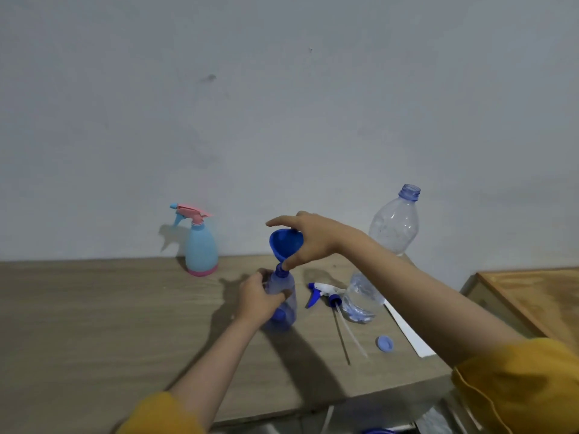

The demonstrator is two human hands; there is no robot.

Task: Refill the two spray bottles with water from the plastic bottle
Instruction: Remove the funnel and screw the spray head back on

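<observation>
While the left hand [257, 297] grips the translucent blue spray bottle [283, 303] on the wooden table [94, 314], the right hand [308, 238] pinches a blue plastic funnel [285, 245] in its neck.

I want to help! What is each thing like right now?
Blue translucent spray bottle: upright, top off, gripped by left hand.
Blue plastic funnel: in its neck, held by right hand.
White-and-blue trigger sprayer: lying on table.
Clear plastic water bottle: upright, uncapped.
Blue round cap: off, on table.
Light-blue-and-pink spray bottle: upright, sprayer on.
</observation>
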